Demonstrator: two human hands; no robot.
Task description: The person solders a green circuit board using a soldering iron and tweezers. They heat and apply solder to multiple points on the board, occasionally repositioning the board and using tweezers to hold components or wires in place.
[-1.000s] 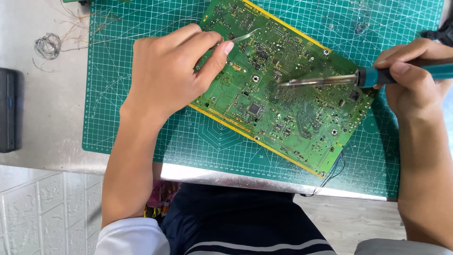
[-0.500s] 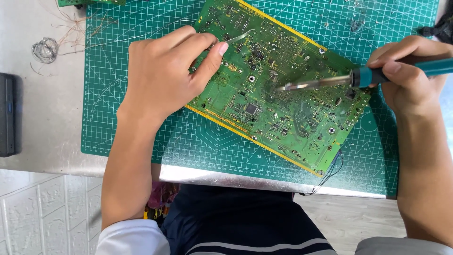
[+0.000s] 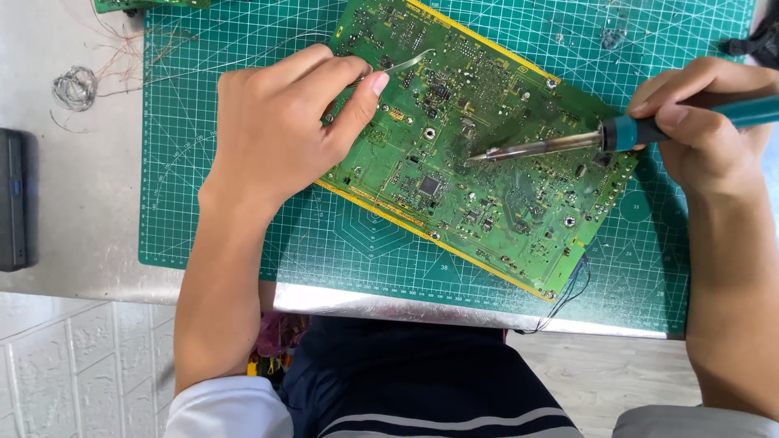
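Note:
A large green circuit board point(image 3: 487, 162) lies tilted on a green cutting mat point(image 3: 227, 235). My left hand point(image 3: 284, 130) rests on the board's left part and grips metal tweezers point(image 3: 406, 63), whose tips point right over the board. My right hand point(image 3: 706, 130) holds a soldering iron point(image 3: 617, 134) with a teal handle. Its metal tip point(image 3: 479, 156) touches the board near the middle.
A coil of thin wire point(image 3: 75, 85) and loose copper strands lie at the top left on the grey table. A dark flat box point(image 3: 16, 199) sits at the left edge. A black object point(image 3: 759, 40) is at the top right. The table's front edge point(image 3: 389, 308) runs just below the mat.
The soldering iron's tip has shifted slightly along the board's middle. My left hand with the tweezers has stayed in place.

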